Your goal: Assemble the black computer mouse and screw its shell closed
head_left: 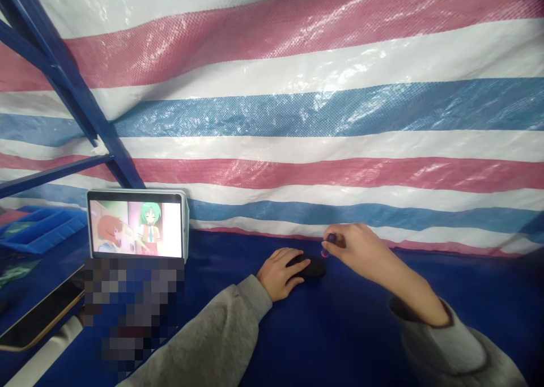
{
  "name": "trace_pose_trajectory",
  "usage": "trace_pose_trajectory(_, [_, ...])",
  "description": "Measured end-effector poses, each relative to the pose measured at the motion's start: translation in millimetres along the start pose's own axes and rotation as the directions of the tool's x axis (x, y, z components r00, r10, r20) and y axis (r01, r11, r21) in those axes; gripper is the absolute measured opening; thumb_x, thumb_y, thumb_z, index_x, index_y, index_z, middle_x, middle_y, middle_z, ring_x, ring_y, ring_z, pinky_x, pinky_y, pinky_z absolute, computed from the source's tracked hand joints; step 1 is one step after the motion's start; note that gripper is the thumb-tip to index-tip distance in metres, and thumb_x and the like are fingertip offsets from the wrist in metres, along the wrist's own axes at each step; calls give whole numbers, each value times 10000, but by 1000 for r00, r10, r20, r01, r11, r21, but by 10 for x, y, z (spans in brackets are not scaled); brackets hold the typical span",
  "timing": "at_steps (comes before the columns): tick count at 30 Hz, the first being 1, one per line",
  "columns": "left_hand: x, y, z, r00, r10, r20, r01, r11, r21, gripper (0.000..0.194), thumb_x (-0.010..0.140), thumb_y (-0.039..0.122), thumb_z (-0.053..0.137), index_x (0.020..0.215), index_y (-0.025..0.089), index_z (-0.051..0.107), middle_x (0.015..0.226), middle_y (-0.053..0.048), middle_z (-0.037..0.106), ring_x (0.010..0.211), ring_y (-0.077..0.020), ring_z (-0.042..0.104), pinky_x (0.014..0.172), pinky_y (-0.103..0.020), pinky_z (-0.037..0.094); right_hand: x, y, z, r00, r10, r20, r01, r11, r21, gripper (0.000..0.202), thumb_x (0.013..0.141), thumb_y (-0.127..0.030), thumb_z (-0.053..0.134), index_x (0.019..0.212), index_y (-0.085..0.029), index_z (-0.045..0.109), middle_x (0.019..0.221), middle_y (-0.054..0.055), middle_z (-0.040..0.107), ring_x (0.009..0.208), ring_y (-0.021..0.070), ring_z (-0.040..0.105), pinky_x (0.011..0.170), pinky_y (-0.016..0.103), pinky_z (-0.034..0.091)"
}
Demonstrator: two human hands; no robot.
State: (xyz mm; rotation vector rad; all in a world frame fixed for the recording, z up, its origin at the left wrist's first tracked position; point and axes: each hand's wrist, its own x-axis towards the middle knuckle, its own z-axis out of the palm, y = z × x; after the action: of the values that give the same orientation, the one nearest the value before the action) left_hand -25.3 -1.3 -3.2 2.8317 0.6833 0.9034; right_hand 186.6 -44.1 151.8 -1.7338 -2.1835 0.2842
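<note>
On the blue tabletop lies a dark, rounded computer mouse (314, 267). My left hand (283, 273) holds it from the left side, with the fingers laid over its edge and the thumb along its near side. In my right hand (351, 248) is a small screwdriver (332, 239) with a dark purple handle, pinched between closed fingers. The screwdriver points down at the right end of the mouse. Its tip is blurred, so I cannot tell whether it touches the mouse.
At the left, a tablet (138, 225) stands propped up with a cartoon on its screen. A phone (42, 307) lies nearer to me. Behind it is a blue tray (46, 237). A blue metal frame (80, 103) and a striped plastic sheet (318, 109) rise behind the table.
</note>
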Motion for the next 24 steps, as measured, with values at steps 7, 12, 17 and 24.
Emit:
trace_pose_trajectory(7, [7, 0, 3, 1000, 6, -1, -6, 1000, 8, 400, 942, 380, 497, 1312, 230, 520, 1324, -115, 522, 1216, -263, 495, 1030, -477, 419, -6, -46, 53, 1000, -4, 21, 6, 994, -106, 175, 820, -249, 508, 739, -215, 659, 699, 26, 671, 642, 162, 594, 573, 260, 331])
trace_pose_trajectory(12, [4, -10, 19, 1000, 13, 18, -13, 999, 43, 402, 948, 383, 493, 1320, 233, 518, 1347, -113, 513, 1242, -261, 487, 1056, -479, 405, 31, -74, 209, 997, 82, -1, -78, 944, -320, 344, 947, -325, 336, 830, -194, 632, 728, 78, 676, 676, 206, 631, 544, 277, 291])
trace_pose_trajectory(17, [-3, -26, 31, 999, 14, 35, -16, 998, 62, 403, 958, 399, 477, 1327, 242, 509, 1368, -102, 502, 1266, -249, 484, 1086, -478, 390, 54, -36, 286, 999, 44, 13, -36, 933, -358, 272, 952, -263, 344, 940, -186, 605, 810, 81, 684, 716, 207, 643, 561, 281, 302])
trace_pose_trajectory(24, [0, -39, 37, 999, 40, 35, -42, 997, 69, 410, 961, 406, 473, 1330, 231, 507, 1375, -108, 494, 1287, -240, 469, 1108, -466, 371, 44, -35, 283, 998, -63, 25, 68, 944, -323, 304, 834, -102, 404, 1020, -186, 630, 1026, 71, 627, 728, 171, 626, 599, 282, 320])
